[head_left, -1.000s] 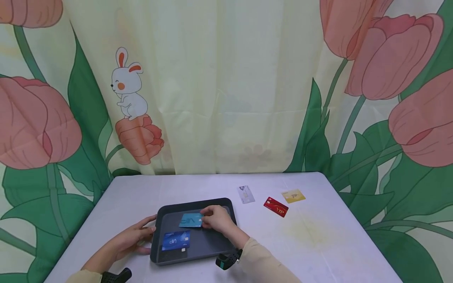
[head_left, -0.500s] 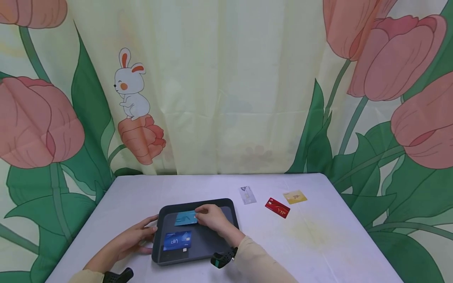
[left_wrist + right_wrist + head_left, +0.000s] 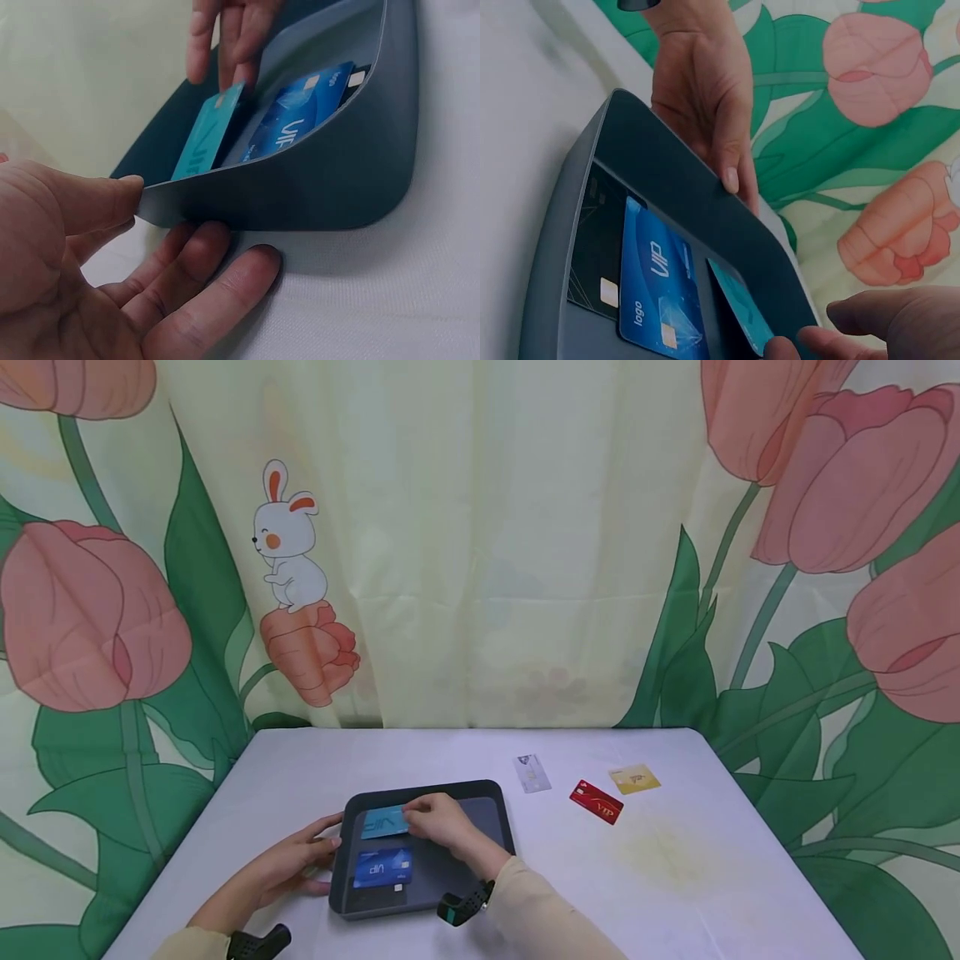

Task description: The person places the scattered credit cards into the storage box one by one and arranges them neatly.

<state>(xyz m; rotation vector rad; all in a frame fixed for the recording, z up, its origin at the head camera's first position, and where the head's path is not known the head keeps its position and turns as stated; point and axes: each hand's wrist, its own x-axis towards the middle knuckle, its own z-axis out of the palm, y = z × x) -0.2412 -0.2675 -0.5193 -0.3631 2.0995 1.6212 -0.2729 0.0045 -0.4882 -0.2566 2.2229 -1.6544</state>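
Note:
In the head view a dark grey tray [image 3: 427, 875] sits on the table. My right hand [image 3: 444, 823] pinches the right end of a teal card [image 3: 381, 822] in the far left part of the tray. The left wrist view shows that teal card [image 3: 204, 135] tilted, its end raised. Nearer me lies a blue VIP card [image 3: 382, 868], overlapping a black card [image 3: 594, 251] best seen in the right wrist view. With my left hand [image 3: 288, 864] I hold the tray's left side, thumb on the rim [image 3: 262, 159] and other fingers below along the outside.
On the white table [image 3: 712, 893], right of the tray, lie a silver card [image 3: 532, 773], a red VIP card [image 3: 597, 802] and a gold card [image 3: 634, 779]. A curtain [image 3: 480, 568] with tulips and a rabbit hangs behind the table.
My right hand has moved left along the tray with the teal card in its fingers. The left hand keeps its hold on the tray. The view has shifted slightly.

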